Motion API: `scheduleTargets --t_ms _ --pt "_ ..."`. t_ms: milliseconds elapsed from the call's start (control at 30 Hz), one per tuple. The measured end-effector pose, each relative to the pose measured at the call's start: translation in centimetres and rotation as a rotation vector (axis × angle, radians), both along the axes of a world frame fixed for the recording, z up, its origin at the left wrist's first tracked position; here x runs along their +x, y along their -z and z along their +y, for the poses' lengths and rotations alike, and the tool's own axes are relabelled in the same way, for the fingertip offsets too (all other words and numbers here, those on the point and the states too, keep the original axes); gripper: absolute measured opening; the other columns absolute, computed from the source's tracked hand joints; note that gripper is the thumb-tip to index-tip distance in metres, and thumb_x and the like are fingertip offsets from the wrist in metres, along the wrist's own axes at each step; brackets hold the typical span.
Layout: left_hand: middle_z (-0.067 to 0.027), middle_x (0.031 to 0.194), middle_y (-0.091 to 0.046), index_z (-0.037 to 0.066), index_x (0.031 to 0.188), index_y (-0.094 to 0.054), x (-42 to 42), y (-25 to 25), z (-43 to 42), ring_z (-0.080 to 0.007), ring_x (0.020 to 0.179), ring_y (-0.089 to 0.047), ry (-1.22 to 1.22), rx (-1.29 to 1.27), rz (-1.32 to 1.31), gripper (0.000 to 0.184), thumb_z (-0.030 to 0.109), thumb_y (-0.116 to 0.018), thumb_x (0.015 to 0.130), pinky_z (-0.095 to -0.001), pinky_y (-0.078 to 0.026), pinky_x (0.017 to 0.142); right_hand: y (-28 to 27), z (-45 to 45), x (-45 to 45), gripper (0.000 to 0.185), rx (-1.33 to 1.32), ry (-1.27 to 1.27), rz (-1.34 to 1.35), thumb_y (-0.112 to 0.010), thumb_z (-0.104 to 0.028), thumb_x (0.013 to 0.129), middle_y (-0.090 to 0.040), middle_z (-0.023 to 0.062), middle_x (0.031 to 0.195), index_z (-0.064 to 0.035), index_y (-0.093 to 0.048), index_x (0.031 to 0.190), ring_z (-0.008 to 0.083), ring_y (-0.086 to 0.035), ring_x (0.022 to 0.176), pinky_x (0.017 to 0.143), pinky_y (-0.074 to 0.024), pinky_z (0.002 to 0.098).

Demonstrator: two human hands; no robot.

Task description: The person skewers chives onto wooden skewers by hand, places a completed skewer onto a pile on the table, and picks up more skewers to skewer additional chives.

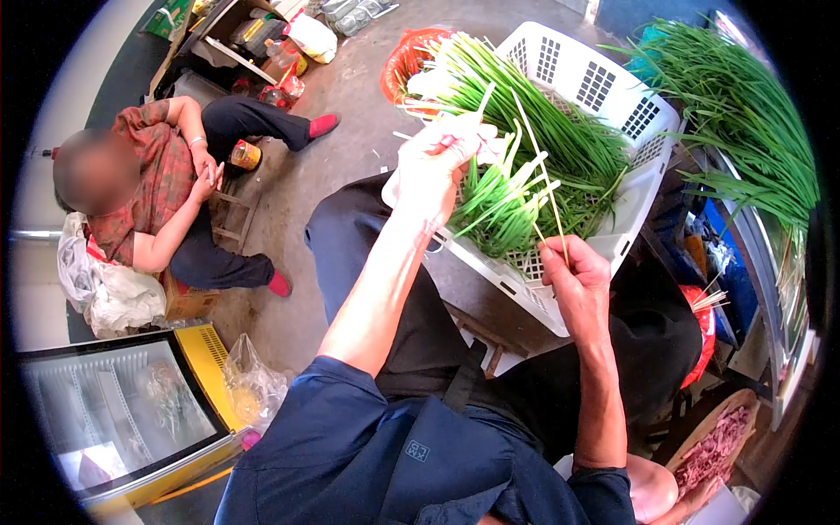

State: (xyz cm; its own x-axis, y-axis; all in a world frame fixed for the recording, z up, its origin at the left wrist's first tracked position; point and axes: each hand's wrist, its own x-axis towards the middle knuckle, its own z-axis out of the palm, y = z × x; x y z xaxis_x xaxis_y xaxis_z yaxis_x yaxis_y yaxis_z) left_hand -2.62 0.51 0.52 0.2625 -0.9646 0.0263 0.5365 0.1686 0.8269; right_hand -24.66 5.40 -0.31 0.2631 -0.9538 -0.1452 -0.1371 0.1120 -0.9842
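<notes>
My left hand [442, 166] is closed round the pale stem ends of some green stalks, above the left side of a white plastic basket [604, 87]. A thin pale skewer [540, 157] stands slanted, its lower end pinched in my right hand [569, 267]. Below my left hand, cut green stalks [499, 206] with pale tips lie in the basket near its front wall. Behind them lies a large bunch of long green chives [551, 118], white ends to the left.
A person [157, 184] sits at the left, hands together. More chives [726, 105] lie on a surface at the upper right. A red bag [407, 66] stands behind the basket. At the lower right are a bowl of reddish strips [713, 446] and a skewer bundle [710, 300].
</notes>
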Motion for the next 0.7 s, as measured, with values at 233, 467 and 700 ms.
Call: scheduleTargets --t_ms 233,467,700 --pt "-0.0089 0.1 -0.067 -0.002 0.124 -0.055 0.6 0.2 -0.2 -0.0165 0.088 -0.064 0.039 0.025 -0.066 0.036 0.004 -0.062 0.089 -0.0294 -0.053 0.078 -0.1 0.1 -0.2 0.011 0.028 -0.016 0.031 -0.062 -0.01 0.091 -0.056 -0.0039 0.065 -0.0007 -0.067 0.092 0.0034 -0.048 0.058 0.053 -0.0398 0.0215" --pt "-0.01 0.091 -0.069 -0.001 0.13 -0.049 -1.5 1.7 0.2 -0.0141 0.082 -0.065 0.158 0.122 -0.101 0.047 -0.003 -0.065 0.086 -0.0272 -0.052 0.08 0.6 0.1 -0.5 0.011 0.019 0.023 0.002 -0.062 -0.01 0.091 -0.056 -0.0034 0.065 0.0005 -0.066 0.09 0.0036 -0.049 0.06 0.055 -0.0409 0.021" --pt "-0.0081 0.087 -0.07 0.001 0.112 -0.062 0.0 3.7 0.3 -0.0126 0.078 -0.065 0.042 0.234 -0.305 0.023 0.007 -0.064 0.09 -0.0248 -0.052 0.071 0.3 -0.5 -0.3 0.01 -0.014 0.049 -0.005 -0.062 -0.009 0.091 -0.056 -0.0037 0.065 0.0001 -0.066 0.088 0.0034 -0.048 0.059 0.052 -0.0391 0.0213"
